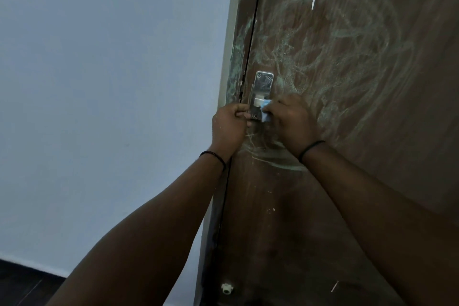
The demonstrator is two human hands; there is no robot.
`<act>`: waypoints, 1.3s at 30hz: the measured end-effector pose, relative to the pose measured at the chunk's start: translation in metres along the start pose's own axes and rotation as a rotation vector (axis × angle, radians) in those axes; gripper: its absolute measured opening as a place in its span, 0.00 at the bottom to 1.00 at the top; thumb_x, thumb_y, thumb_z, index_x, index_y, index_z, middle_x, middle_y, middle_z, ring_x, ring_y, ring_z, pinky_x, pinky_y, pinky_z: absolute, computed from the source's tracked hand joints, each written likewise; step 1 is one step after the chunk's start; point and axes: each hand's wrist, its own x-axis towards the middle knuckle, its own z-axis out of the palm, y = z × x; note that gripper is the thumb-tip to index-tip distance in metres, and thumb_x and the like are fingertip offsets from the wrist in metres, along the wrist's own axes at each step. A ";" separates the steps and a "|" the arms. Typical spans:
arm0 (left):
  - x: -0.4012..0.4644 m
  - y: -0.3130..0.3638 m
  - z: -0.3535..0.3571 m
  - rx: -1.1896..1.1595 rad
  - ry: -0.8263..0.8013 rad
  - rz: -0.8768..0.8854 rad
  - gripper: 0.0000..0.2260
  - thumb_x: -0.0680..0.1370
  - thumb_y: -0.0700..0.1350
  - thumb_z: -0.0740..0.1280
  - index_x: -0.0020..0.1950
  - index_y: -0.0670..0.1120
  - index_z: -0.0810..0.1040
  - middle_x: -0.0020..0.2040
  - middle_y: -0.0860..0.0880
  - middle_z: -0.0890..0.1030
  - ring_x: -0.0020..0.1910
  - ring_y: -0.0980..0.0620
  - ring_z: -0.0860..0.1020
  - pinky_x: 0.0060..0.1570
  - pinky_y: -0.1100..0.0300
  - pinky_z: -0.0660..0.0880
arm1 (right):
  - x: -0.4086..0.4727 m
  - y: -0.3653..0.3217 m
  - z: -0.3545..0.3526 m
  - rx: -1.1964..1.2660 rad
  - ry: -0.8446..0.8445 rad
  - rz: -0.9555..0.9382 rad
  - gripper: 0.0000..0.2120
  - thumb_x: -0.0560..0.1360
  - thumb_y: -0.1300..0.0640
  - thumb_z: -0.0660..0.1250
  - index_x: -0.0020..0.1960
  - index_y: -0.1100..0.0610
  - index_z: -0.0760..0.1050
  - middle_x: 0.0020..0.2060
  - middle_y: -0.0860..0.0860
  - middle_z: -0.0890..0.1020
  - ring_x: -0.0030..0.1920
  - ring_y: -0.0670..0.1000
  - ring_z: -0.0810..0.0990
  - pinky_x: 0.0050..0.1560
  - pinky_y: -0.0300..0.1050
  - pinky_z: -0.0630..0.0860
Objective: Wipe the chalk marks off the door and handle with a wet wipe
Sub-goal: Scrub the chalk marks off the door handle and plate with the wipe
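Observation:
A dark brown wooden door (360,181) fills the right side, covered with pale green chalk scribbles (335,40) above and around its metal handle plate (263,83). My right hand (290,122) grips a pale blue wet wipe (265,113) and presses it against the lower part of the plate, over the handle. My left hand (229,124) is curled against the door edge beside the plate, its fingertips at the plate's lower left corner. What the left fingers hold is hidden. More chalk lines (275,159) curve below both hands.
A pale wall (111,82) takes up the left half. The door frame (238,57) also carries chalk smears. A small white door stop (227,288) sits low by the door's edge. Dark floor (22,283) shows at the bottom left.

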 end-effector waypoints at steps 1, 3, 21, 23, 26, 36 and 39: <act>0.000 -0.001 -0.001 0.018 0.005 0.020 0.12 0.76 0.34 0.64 0.53 0.43 0.83 0.42 0.46 0.85 0.41 0.48 0.84 0.47 0.53 0.82 | 0.007 -0.006 0.006 -0.005 -0.028 0.006 0.02 0.70 0.64 0.72 0.43 0.61 0.82 0.39 0.57 0.81 0.42 0.59 0.78 0.44 0.49 0.71; -0.001 -0.003 -0.003 0.061 0.004 0.085 0.11 0.77 0.35 0.64 0.50 0.45 0.84 0.41 0.48 0.85 0.38 0.53 0.83 0.41 0.61 0.80 | 0.018 -0.016 0.016 -0.011 -0.056 0.024 0.03 0.71 0.62 0.72 0.44 0.61 0.82 0.39 0.57 0.80 0.42 0.59 0.77 0.44 0.49 0.71; 0.002 -0.016 0.011 -0.056 -0.008 0.259 0.10 0.81 0.44 0.64 0.59 0.51 0.82 0.40 0.55 0.85 0.37 0.58 0.83 0.40 0.62 0.80 | 0.006 0.000 0.008 0.007 -0.035 0.222 0.09 0.77 0.53 0.63 0.48 0.53 0.83 0.45 0.51 0.82 0.48 0.55 0.78 0.53 0.52 0.70; 0.005 -0.015 0.008 -0.011 0.036 0.264 0.08 0.81 0.45 0.65 0.50 0.51 0.84 0.37 0.56 0.83 0.34 0.61 0.81 0.38 0.59 0.79 | 0.024 -0.015 0.023 -0.010 0.002 0.253 0.08 0.77 0.51 0.64 0.48 0.50 0.82 0.44 0.50 0.81 0.49 0.53 0.77 0.52 0.49 0.63; 0.009 -0.017 0.002 0.011 0.061 0.190 0.09 0.80 0.43 0.65 0.43 0.51 0.83 0.34 0.53 0.83 0.33 0.59 0.81 0.40 0.55 0.80 | 0.030 -0.024 0.026 0.029 0.016 0.276 0.09 0.76 0.51 0.64 0.47 0.51 0.82 0.43 0.52 0.80 0.49 0.55 0.77 0.52 0.49 0.61; -0.003 -0.021 0.011 -0.105 0.036 0.084 0.08 0.81 0.45 0.62 0.51 0.55 0.79 0.37 0.54 0.84 0.35 0.56 0.83 0.41 0.53 0.81 | 0.026 0.005 0.007 0.140 0.012 0.405 0.09 0.76 0.59 0.66 0.52 0.53 0.84 0.47 0.54 0.85 0.51 0.57 0.79 0.54 0.56 0.73; -0.011 -0.022 0.013 -0.059 0.042 0.082 0.10 0.79 0.46 0.60 0.47 0.59 0.79 0.37 0.57 0.83 0.36 0.60 0.82 0.36 0.61 0.79 | 0.053 -0.015 0.022 0.122 -0.197 0.238 0.08 0.76 0.57 0.66 0.48 0.56 0.85 0.46 0.55 0.85 0.50 0.57 0.79 0.54 0.51 0.72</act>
